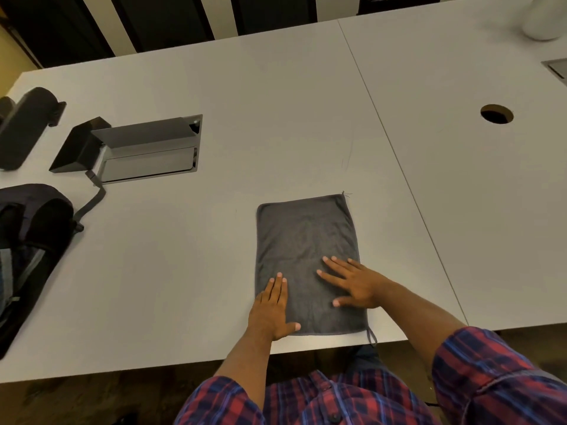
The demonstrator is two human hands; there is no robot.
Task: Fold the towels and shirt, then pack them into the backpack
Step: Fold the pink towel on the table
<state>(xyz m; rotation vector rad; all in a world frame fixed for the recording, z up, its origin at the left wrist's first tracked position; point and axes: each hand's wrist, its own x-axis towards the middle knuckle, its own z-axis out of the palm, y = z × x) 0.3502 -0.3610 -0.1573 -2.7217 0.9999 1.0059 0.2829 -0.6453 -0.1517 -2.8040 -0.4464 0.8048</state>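
On bench (184,271), near front edge: grey towel (306,240) lying flat, folded to a rectangle, long side running away from me. L hand (271,314) flat on its near-left corner, fingers (277,286) straight, released. R hand (352,283) flat on near-right part, fingers spread, gripping nothing. Backpack (27,246) at far left of bench, well apart from towel.

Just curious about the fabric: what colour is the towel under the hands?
Dark grey, plain with no pattern, as the head view shows the towel flat on the table.
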